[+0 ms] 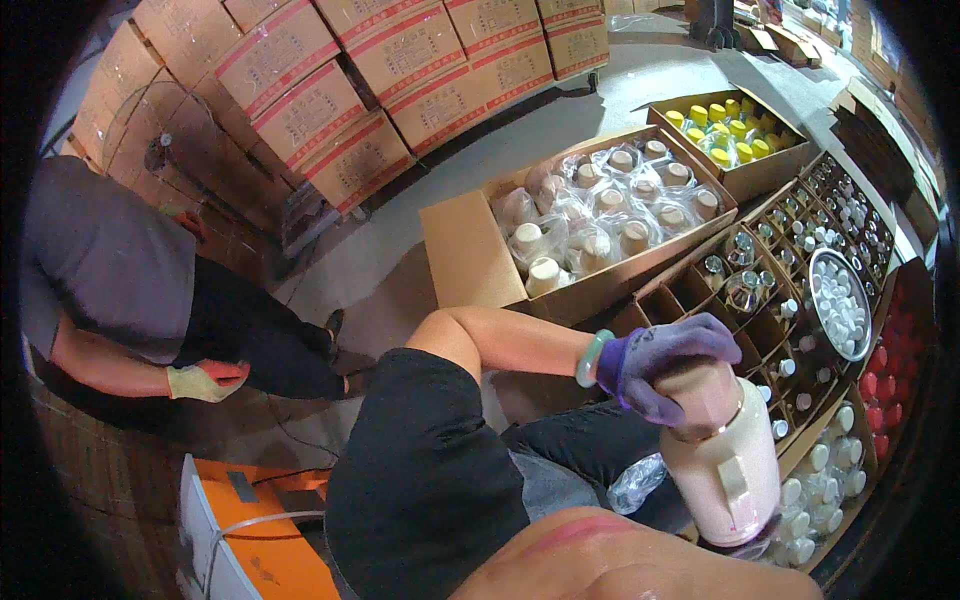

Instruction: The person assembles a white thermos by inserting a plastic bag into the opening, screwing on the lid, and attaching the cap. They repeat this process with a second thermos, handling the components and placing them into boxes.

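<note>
A pale pink thermos jug [715, 470] with a handle on its side stands tilted in front of me, close to my body. My left hand [675, 365], in a purple glove with a green bangle at the wrist, is closed round the jug's beige-pink lid [698, 393]. Under the base, only a small dark gloved part of my right hand [752, 546] shows; it holds the jug from below, and its fingers are mostly hidden. Ahead, an open carton [625, 272] holds several jugs with beige lids, wrapped in clear plastic bags.
Divided cartons [690, 285] of glass bottles stand on the right, with a round tray [840, 305] of white caps on top. Behind is a box of yellow-capped bottles [735, 135]. A co-worker [110, 260] stands left, near an orange machine [275, 550]. Stacked cartons [400, 60] line the back.
</note>
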`<state>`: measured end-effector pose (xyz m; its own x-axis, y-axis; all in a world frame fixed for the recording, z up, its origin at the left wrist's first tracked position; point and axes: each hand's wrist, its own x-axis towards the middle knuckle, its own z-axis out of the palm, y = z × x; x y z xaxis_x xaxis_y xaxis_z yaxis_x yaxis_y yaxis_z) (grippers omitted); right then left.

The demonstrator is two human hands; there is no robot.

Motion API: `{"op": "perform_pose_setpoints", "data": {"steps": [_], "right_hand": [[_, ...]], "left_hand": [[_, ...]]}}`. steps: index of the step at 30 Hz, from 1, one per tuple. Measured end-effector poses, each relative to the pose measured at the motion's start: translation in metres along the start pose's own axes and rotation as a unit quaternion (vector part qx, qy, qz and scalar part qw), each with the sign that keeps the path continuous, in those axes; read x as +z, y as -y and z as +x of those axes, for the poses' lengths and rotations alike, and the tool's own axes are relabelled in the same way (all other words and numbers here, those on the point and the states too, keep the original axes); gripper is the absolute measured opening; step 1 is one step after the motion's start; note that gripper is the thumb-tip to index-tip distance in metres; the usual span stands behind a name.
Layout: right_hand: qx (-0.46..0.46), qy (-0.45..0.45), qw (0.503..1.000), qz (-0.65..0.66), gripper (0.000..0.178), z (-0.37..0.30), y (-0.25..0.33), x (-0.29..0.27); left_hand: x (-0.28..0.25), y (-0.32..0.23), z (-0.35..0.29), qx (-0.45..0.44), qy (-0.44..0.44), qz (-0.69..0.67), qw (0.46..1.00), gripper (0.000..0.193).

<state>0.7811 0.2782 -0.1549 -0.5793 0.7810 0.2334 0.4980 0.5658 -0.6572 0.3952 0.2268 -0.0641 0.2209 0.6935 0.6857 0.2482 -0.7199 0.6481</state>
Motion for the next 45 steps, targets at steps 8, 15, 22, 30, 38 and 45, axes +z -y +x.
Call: {"op": "perform_pose_setpoints", "data": {"steps": [8, 15, 22, 30, 38, 45], "right_hand": [[0.000, -0.017, 1.000, 0.004, 0.088, 0.001, -0.009, 0.011], [0.010, -0.033, 0.999, -0.005, 0.084, -0.006, -0.016, 0.017], [0.006, -0.019, 1.000, 0.011, 0.080, -0.008, -0.022, 0.017], [-0.009, 0.004, 1.000, 0.008, 0.076, -0.004, -0.026, 0.007], [-0.006, -0.007, 1.000, -0.003, 0.071, -0.005, -0.026, 0.005], [-0.004, -0.008, 1.000, -0.017, 0.067, -0.010, -0.024, 0.002]], "left_hand": [[0.010, 0.012, -0.032, -0.337, -0.116, -0.125, 0.926, 0.058], [0.029, 0.016, -0.025, -0.322, -0.036, -0.240, 0.915, 0.056], [0.042, 0.014, -0.030, -0.170, -0.057, -0.078, 0.981, 0.073], [0.042, 0.082, -0.064, -0.443, -0.066, -0.263, 0.854, 0.055], [0.040, 0.008, -0.026, -0.276, -0.086, -0.200, 0.936, 0.068], [0.031, 0.039, -0.051, -0.432, -0.111, -0.343, 0.827, 0.054]]}}
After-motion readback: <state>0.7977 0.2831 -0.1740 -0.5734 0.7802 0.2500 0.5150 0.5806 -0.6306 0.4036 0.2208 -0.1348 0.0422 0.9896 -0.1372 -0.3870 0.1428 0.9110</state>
